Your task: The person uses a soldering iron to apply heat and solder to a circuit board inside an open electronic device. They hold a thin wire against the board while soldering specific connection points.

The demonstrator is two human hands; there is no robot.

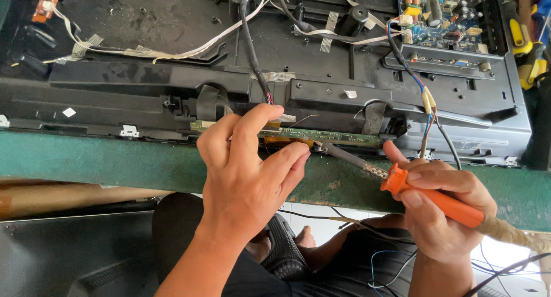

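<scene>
The left hand (247,170) has its thumb and 2 fingers pinched together at the edge of a narrow green circuit strip (327,137); whatever thin thing sits between the fingertips is hidden by them. The right hand (442,205) is clamped around the smooth orange handle of a soldering iron (402,185), whose dull metal shaft tapers to a tip touching the strip just beside the left fingertips. The handle's rear end is wrapped in frayed tan tape and runs out of view at the right edge.

The strip lies along the lower rim of an opened black television back (172,78), dusty and ribbed, resting on a worn green bench edge (86,159). White ribbon cables (189,50) are taped across it. A blue circuit board (445,15) is cut off at the top. Yellow-handled tools (525,50) are partly out of view at the right.
</scene>
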